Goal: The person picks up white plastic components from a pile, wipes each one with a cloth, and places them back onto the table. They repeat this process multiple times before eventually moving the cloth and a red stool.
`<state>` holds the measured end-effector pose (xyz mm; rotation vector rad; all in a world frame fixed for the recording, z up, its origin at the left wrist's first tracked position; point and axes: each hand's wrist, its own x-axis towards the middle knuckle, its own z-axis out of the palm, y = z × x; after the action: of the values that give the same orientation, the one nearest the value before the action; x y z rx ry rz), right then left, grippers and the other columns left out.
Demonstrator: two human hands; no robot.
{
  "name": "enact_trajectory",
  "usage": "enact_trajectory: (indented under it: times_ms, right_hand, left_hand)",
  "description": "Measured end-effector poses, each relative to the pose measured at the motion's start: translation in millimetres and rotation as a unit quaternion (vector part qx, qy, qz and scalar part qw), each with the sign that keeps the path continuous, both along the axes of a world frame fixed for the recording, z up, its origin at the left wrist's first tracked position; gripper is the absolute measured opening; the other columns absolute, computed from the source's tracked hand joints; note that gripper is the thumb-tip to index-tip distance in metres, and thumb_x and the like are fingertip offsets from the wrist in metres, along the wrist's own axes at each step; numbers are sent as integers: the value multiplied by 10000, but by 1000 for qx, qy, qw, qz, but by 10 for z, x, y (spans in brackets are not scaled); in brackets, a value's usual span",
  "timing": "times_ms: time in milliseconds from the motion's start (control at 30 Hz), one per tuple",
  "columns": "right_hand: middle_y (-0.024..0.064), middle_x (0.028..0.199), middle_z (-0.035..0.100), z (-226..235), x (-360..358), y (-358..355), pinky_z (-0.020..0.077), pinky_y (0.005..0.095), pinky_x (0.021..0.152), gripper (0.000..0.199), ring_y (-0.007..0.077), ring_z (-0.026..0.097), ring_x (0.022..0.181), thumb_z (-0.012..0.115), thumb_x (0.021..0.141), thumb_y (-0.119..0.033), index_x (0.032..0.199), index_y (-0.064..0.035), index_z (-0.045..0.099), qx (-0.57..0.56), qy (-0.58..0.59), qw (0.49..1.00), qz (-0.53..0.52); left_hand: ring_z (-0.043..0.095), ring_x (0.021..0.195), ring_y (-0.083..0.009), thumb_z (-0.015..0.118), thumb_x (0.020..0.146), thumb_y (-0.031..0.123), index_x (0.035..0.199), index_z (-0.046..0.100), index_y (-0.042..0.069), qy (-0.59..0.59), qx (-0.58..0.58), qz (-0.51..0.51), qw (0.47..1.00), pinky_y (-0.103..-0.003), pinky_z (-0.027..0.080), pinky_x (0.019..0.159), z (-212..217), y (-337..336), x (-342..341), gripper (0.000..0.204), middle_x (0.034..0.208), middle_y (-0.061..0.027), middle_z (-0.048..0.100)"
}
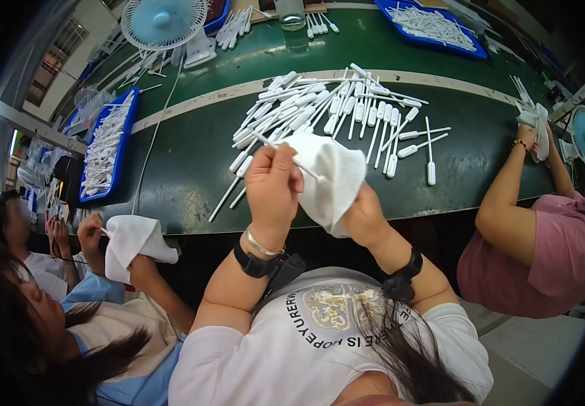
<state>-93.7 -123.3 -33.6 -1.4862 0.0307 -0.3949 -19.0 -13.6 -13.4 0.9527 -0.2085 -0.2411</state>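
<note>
Over the table's near edge, my left hand [272, 181] pinches a slim white stick [307, 170] between thumb and fingers. Its small rounded tip rests against or just in front of a white cloth [340, 168]. That cloth is bunched in my right hand [368, 215], whose fingers are closed on it and partly hidden behind its folds. Just beyond my hands spreads a loose pile of white sticks [292, 111] with thin stems and oblong, wider handles. Several lie apart at the right of the pile, one stick [430, 162] pointing toward me.
Blue trays of similar sticks stand at the left [130, 122] and far right [477, 46]. A fan [164, 20] and a glass jar [291, 15] are at the back. Close on my left a co-worker handles a white cloth [137, 240]; another sits at the right [529, 237].
</note>
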Motion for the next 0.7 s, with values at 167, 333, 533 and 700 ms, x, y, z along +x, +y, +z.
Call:
enact_trajectory:
  times_ms: [167, 333, 533, 700]
  right_hand:
    - [59, 908, 602, -91, 25, -85, 452, 253, 698, 230, 138, 574, 791, 401, 858, -44, 1039, 20, 527, -224, -26, 974, 29]
    - [52, 895, 608, -95, -33, -99, 449, 266, 708, 255, 126, 567, 811, 382, 849, -25, 1049, 16, 534, -196, -21, 980, 22]
    - [85, 1001, 590, -210, -98, -105, 442, 283, 755, 292, 147, 561, 891, 369, 842, -7, 1096, 11, 512, 71, -1, 997, -31]
    - [92, 1049, 567, -111, 46, -50, 431, 275, 795, 317, 158, 548, 932, 356, 846, -5, 1139, 11, 479, 34, 22, 998, -43]
  left_hand:
    - [417, 425, -47, 556, 841, 129, 724, 520, 25, -27, 61, -25, 997, -166, 328, 394, -34, -79, -57, 160, 547, -4, 501]
    - [410, 415, -43, 551, 843, 126, 714, 501, 30, -13, 35, -20, 999, -167, 324, 385, -6, -47, -97, 169, 543, -1, 496]
    - [406, 405, -50, 540, 849, 122, 724, 482, 34, -1, -48, 67, 997, -171, 322, 376, 117, 103, 177, 164, 533, -2, 485]
    - [406, 399, -55, 534, 852, 124, 732, 476, 41, 2, 3, 14, 1000, -172, 323, 371, -27, -50, 35, 157, 522, 0, 471]
